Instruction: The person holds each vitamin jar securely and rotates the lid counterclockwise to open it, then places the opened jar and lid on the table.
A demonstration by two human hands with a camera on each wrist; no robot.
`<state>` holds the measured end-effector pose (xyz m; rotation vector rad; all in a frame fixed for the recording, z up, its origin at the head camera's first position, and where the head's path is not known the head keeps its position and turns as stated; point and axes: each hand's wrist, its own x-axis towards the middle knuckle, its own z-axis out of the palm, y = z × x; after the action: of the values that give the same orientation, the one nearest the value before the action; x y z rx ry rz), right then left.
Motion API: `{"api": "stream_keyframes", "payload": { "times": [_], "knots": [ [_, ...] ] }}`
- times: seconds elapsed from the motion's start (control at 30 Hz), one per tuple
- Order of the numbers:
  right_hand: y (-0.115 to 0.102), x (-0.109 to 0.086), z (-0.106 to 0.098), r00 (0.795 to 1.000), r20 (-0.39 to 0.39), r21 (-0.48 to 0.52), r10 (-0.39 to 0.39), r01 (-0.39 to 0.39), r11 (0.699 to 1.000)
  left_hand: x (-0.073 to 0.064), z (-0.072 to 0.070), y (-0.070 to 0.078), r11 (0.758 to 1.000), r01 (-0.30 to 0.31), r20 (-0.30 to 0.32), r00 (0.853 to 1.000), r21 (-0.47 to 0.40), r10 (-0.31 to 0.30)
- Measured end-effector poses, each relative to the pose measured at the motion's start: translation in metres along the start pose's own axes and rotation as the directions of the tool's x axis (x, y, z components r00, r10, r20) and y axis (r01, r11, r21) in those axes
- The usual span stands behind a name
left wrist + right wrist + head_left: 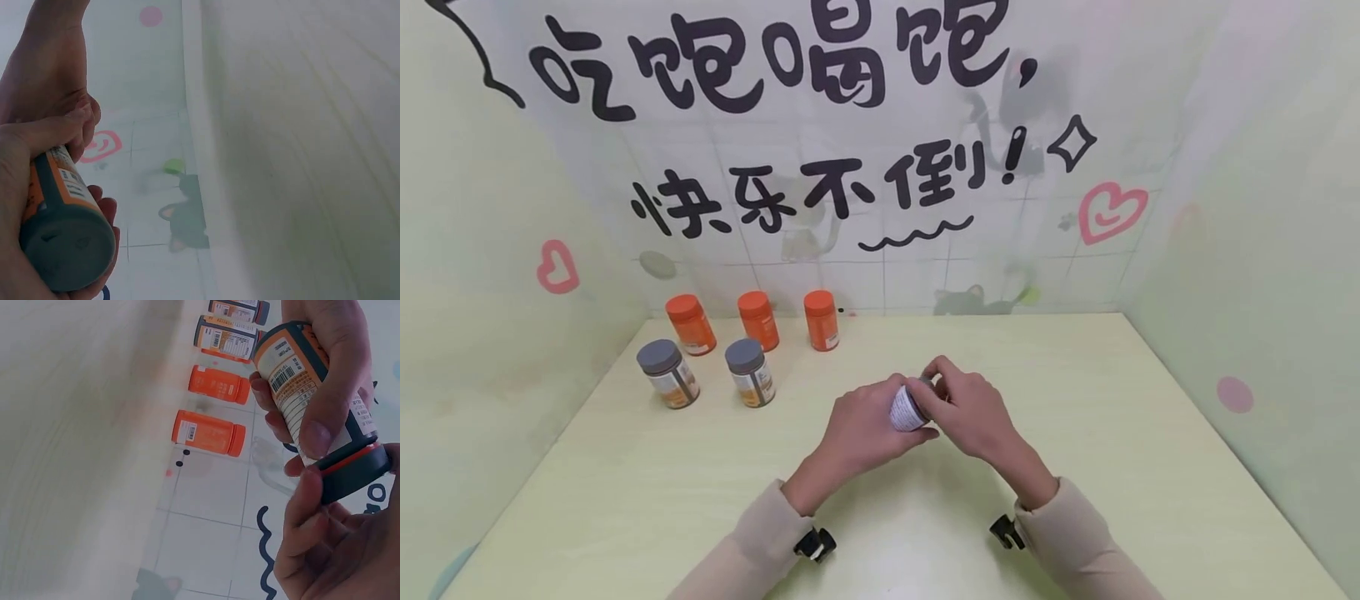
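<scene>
Tilted above the middle of the table is a dark grey supplement bottle (908, 410) with a white and orange label. My left hand (865, 423) wraps round its body, the thumb lying along the label in the right wrist view. The fingers of my right hand (972, 408) pinch the dark lid (356, 474) at the other end. An orange-red ring (347, 457) shows between lid and body. In the left wrist view the round base (69, 250) faces the camera, and the right hand (53, 69) covers the lid end.
Two grey-lidded bottles, one at the left (676, 385) and one beside it (756, 385), stand on the table (1112, 467). Behind them are three orange bottles, at the left (694, 333), middle (760, 327) and right (822, 325). White printed walls (880, 283) enclose the back and sides.
</scene>
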<state>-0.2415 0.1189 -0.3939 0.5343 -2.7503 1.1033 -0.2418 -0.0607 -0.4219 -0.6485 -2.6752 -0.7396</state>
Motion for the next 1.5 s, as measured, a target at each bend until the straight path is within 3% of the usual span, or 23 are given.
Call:
{"api": "stream_keyframes", "payload": {
  "times": [0.13,0.27,0.33,0.4,0.57,0.7,0.97,1.17,1.23,1.33,1.43,1.5],
  "knots": [
    [-0.006,-0.003,0.002,0.993,0.006,-0.040,0.121,-0.121,0.992,-0.004,0.000,0.009,0.978,-0.089,-0.079,0.991,0.191,0.106],
    [-0.013,-0.003,-0.001,0.972,0.017,-0.121,0.233,-0.229,0.966,-0.005,0.000,0.015,0.909,-0.151,-0.162,0.960,0.388,0.229],
    [-0.014,-0.003,-0.002,0.967,-0.007,-0.161,0.256,-0.254,0.954,-0.004,0.000,0.017,0.879,-0.171,-0.187,0.942,0.444,0.278],
    [-0.014,-0.002,-0.002,0.969,-0.045,-0.166,0.244,-0.248,0.954,-0.003,0.000,0.018,0.873,-0.176,-0.210,0.931,0.455,0.297],
    [-0.015,-0.004,0.003,0.976,-0.180,-0.133,0.125,-0.150,0.980,-0.004,-0.002,0.019,0.901,-0.153,-0.252,0.929,0.406,0.272],
    [-0.014,-0.007,0.008,0.961,-0.271,-0.117,0.059,-0.094,0.989,-0.008,-0.002,0.021,0.917,-0.139,-0.230,0.944,0.373,0.237],
    [-0.013,-0.009,0.015,0.938,-0.344,-0.091,-0.037,0.006,0.996,-0.013,-0.005,0.023,0.940,-0.117,-0.198,0.962,0.320,0.187],
    [-0.007,-0.008,0.014,0.909,-0.382,-0.161,-0.166,0.111,0.981,-0.010,-0.004,0.022,0.983,-0.127,-0.133,0.980,0.136,0.145],
    [-0.005,-0.007,0.013,0.912,-0.361,-0.188,-0.195,0.134,0.973,-0.010,-0.004,0.021,0.988,-0.121,-0.126,0.983,0.092,0.132],
    [-0.007,-0.007,0.008,0.945,-0.287,-0.183,-0.157,0.107,0.977,-0.009,-0.005,0.019,0.987,-0.118,-0.131,0.983,0.109,0.132],
    [-0.012,-0.008,0.001,0.980,-0.194,-0.130,-0.033,0.007,0.991,-0.008,-0.006,0.017,0.979,-0.116,-0.145,0.979,0.165,0.140],
    [-0.015,-0.009,-0.004,0.988,-0.140,-0.109,0.061,-0.076,0.991,-0.008,-0.007,0.017,0.972,-0.113,-0.157,0.977,0.204,0.146]
  ]
}}
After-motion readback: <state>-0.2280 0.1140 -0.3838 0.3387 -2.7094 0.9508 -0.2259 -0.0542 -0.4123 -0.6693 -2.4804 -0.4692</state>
